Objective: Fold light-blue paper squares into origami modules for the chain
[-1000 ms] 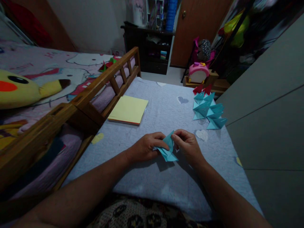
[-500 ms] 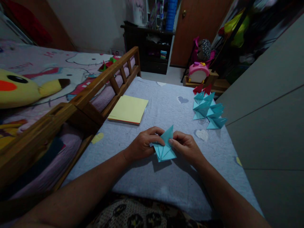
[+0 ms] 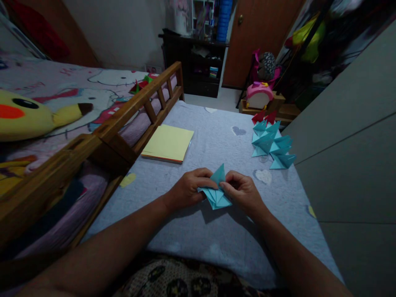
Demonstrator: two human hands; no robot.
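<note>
A light-blue folded origami paper [image 3: 219, 199] is held just above the bed, its pointed tip up and its layered flaps toward me. My left hand [image 3: 191, 186] grips it from the left, fingers lying across the front folds. From the right, my right hand [image 3: 243, 189] pinches its edge between thumb and bent forefinger. Parts of the paper are hidden under the fingers of both hands. Several finished blue origami pieces [image 3: 266, 140] stand at the right edge of the bed, with red folded paper [image 3: 262, 117] behind them.
A stack of square paper [image 3: 168, 142], yellow on top, lies at the left by the wooden bed rail [image 3: 136, 99]. The heart-patterned sheet [image 3: 216, 144] covers the bed. Beyond the rail lies a yellow plush toy [image 3: 27, 115]. A pale cabinet [image 3: 355, 156] stands close on the right.
My left fingers have slid slightly right over the folds. The blue paper has tilted a little, and its lower flaps look more gathered. Both hands keep hold of it.
</note>
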